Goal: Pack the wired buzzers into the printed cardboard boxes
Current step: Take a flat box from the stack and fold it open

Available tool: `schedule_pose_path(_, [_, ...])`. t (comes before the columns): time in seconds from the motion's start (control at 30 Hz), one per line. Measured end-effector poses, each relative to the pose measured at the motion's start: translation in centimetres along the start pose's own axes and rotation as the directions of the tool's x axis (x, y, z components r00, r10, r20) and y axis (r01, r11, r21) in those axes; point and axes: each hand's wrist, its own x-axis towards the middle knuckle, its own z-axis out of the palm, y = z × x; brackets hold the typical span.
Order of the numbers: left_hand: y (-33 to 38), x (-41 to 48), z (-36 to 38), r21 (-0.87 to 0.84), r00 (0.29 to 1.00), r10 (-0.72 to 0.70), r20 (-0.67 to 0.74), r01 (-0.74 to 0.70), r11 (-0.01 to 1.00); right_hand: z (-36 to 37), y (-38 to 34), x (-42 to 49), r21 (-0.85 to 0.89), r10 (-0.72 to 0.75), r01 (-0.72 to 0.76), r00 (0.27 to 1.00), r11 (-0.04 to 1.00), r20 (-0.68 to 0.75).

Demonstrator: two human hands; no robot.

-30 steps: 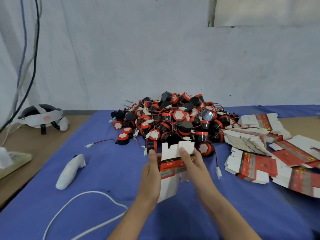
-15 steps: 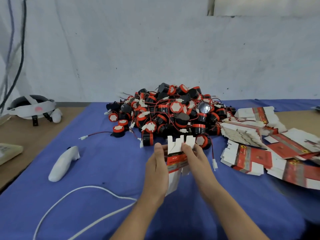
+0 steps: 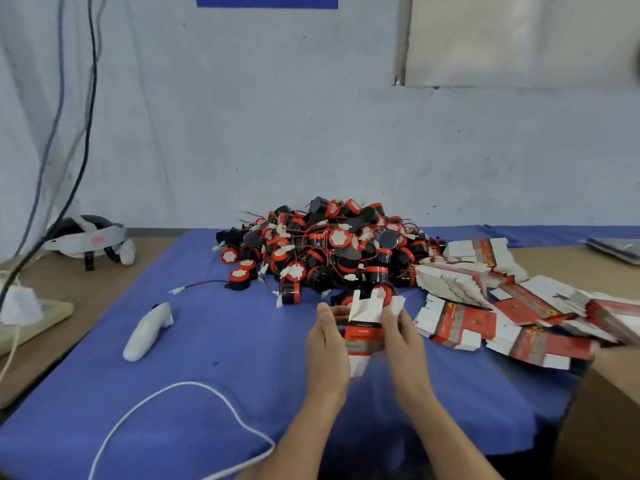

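A printed red-and-white cardboard box is held upright between my two hands above the blue cloth, its white top flaps spread open. My left hand grips its left side and my right hand grips its right side. Just behind it lies a big heap of black and red wired buzzers with white connectors. One lone buzzer sits left of the heap, its red wire trailing left. Flat unfolded boxes are piled to the right.
A white handheld controller lies on the cloth at left, with a white cable looping in front. A white headset and a power strip sit on the brown table at far left. Dark cables hang down the wall.
The flat box has been opened up between my hands, and its top flaps now stand apart. The camera has tilted upward, showing more wall.
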Motion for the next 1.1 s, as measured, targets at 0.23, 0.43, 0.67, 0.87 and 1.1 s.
schedule_pose_path(0.23, [-0.2, 4.0, 0.3, 0.076, 0.998, 0.035, 0.047, -0.039, 0.996, 0.1, 0.1, 1.0, 0.058, 0.04, -0.049, 0.99, 0.997, 0.138])
schedule_pose_path(0.43, [-1.4, 4.8, 1.0, 0.113, 0.986, 0.058, 0.156, -0.076, 0.991, 0.7, -0.4, 3.2, 0.15, 0.063, -0.086, 0.987, 0.985, 0.15])
schedule_pose_path(0.67, [-0.8, 4.3, 0.8, 0.11, 0.969, 0.103, 0.224, -0.131, 0.985, 1.2, 0.4, 4.2, 0.09, 0.055, -0.061, 0.996, 0.994, 0.069])
schedule_pose_path(0.87, [0.3, 5.3, -1.1, 0.074, 0.954, -0.049, 0.295, 0.028, 0.997, 0.4, -0.2, 4.5, 0.278, 0.209, -0.228, 0.973, 0.933, 0.096])
schedule_pose_path(1.1, [0.9, 4.5, -2.1, 0.069, 0.867, -0.271, 0.417, 0.267, 0.961, 0.2, -0.5, 3.5, 0.406, 0.386, -0.474, 0.878, 0.781, 0.282])
